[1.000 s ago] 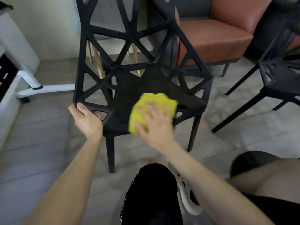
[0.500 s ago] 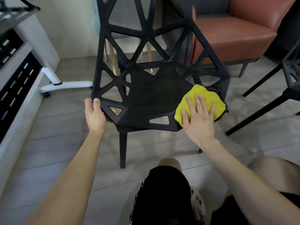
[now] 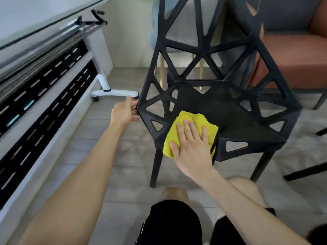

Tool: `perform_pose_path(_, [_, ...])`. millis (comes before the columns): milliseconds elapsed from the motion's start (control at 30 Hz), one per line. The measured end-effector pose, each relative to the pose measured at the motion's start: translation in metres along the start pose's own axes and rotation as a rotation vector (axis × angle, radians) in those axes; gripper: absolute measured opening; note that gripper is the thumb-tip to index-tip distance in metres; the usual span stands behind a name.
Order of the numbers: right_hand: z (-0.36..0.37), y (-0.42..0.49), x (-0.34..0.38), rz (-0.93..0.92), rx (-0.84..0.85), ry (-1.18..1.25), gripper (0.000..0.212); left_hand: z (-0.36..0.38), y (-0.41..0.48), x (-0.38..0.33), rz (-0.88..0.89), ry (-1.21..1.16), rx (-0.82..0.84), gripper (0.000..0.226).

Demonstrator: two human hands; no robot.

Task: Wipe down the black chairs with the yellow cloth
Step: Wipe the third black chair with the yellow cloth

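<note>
A black chair (image 3: 235, 110) with a frame of open triangles stands in front of me on the floor. The yellow cloth (image 3: 198, 121) lies crumpled on the front left part of its seat. My right hand (image 3: 192, 147) presses flat on the cloth with the fingers spread. My left hand (image 3: 123, 112) grips the chair's left side edge with the thumb on top. A second black chair shows only as legs (image 3: 307, 171) at the right edge.
A white unit with dark slotted panels (image 3: 42, 110) runs along the left. Its white wheeled foot (image 3: 115, 93) lies on the floor just behind my left hand. A brown upholstered armchair (image 3: 292, 66) stands behind the chair at right. My knees are below.
My right hand has slid the cloth from the seat's front right corner back to the front left. My view has swung left. The left hand keeps its grip on the chair's edge.
</note>
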State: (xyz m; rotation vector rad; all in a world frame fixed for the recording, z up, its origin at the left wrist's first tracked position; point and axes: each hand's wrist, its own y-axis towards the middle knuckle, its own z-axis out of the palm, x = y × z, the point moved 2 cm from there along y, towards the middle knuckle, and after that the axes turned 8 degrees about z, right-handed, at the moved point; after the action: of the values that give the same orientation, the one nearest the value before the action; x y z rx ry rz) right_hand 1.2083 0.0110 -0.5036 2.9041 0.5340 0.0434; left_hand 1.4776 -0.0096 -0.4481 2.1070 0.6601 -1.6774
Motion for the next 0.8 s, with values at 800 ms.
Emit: perform_pose_path(800, [0.007, 0.062, 0.108, -0.007, 0.104, 0.172, 0.076, -0.015, 0.017, -0.024, -0.102, 0.266, 0.227, 0.088])
